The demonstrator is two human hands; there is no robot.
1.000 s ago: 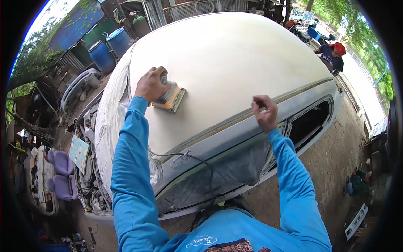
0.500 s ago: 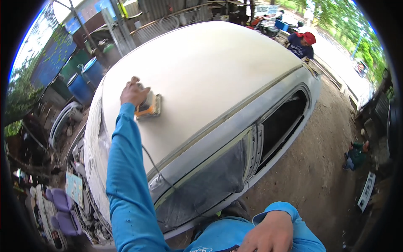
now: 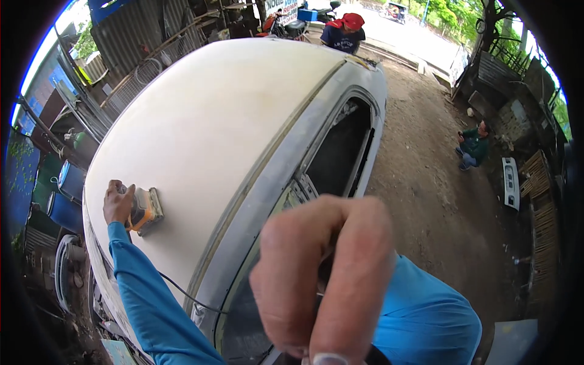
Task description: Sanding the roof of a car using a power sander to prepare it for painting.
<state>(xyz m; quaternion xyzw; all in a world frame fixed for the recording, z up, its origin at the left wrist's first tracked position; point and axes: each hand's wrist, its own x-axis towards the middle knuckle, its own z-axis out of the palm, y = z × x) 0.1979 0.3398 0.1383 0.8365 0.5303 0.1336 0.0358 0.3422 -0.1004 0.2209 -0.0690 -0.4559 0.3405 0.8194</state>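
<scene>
My left hand point(image 3: 117, 204) rests on the orange sander point(image 3: 145, 210), fingers wrapped over its near end, pressing it flat against the cream car roof point(image 3: 207, 121). The sander sits near the roof's lower left edge, just in from where the panel curves down toward the blue drums point(image 3: 64, 194). A thin dark cord point(image 3: 182, 292) trails from it across the roof toward my body. Up and to the right of the sander the roof is one wide, bare sweep, running to the grey roof rail point(image 3: 286, 158) that marks its right edge.

My right hand point(image 3: 322, 274) is close to the camera, large and blurred, fingers curled narrow around something dark that I cannot tell. It covers part of the side window opening point(image 3: 340, 152).

Beyond the rail the ground is open dirt point(image 3: 438, 201). 1 person in green point(image 3: 474, 146) crouches well apart on the right, and another with a red head covering point(image 3: 344, 30) stands past the far end of the car.
</scene>
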